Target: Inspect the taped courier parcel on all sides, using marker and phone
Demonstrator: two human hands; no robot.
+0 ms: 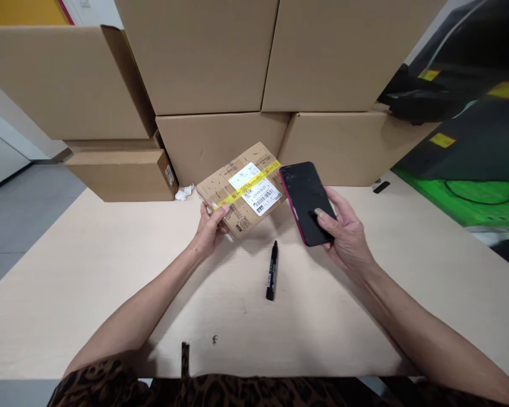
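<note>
My left hand (212, 229) grips the lower left corner of a small cardboard box (240, 223), thumb on top. The box is tilted up off the table, with a white shipping label (265, 198) and a strip of yellow tape across its face. In my right hand (345, 229) is a smartphone (307, 198) with a dark screen and a red edge, my thumb lying over the screen. The phone's left edge is close to the box's right side; whether they touch I cannot tell. Between my forearms a black marker (272, 271) lies on the table.
Large cardboard boxes (203, 56) are stacked along the back of the pale table (89, 271). A flatter carton (119, 175) stands at the left, beside a crumpled white tissue (184, 192). A small dark strip (381, 187) lies at the back right, near a green surface (466, 198).
</note>
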